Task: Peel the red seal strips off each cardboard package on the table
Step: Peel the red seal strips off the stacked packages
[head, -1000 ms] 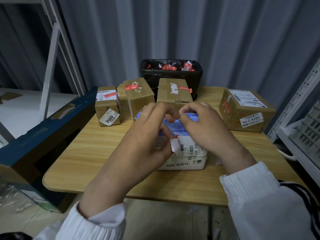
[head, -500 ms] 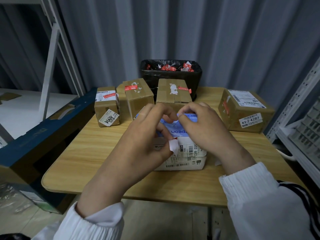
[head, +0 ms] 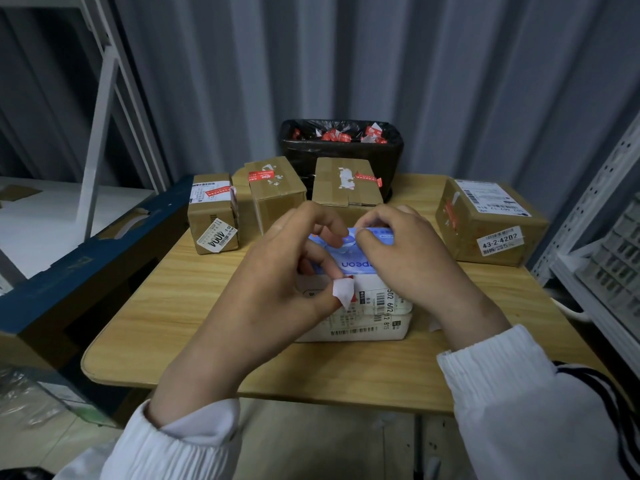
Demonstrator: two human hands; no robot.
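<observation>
A white and blue package (head: 375, 306) lies mid-table on the wooden table (head: 194, 306), beneath both hands. My left hand (head: 277, 285) curls over its left side, forefinger and thumb picking at the blue top edge. A peeled strip (head: 343, 292), white backing outward with red edges, is held at the left hand's lower fingers. My right hand (head: 408, 261) pinches the package's blue top edge from the right. Behind stand three cardboard boxes with red seal strips: left (head: 213, 220), middle (head: 273, 199) and right (head: 346, 188). Another box (head: 485, 233) at far right has a red strip on its side.
A black lined bin (head: 341, 157) with several peeled red strips stands at the table's back edge. A dark blue carton (head: 69, 271) sits left of the table. White metal shelving (head: 595, 244) stands at the right, close to the table.
Both hands stay on the package's blue top edge; the fingertips have shifted only slightly. The peeled strip remains at the left hand's lower fingers.
</observation>
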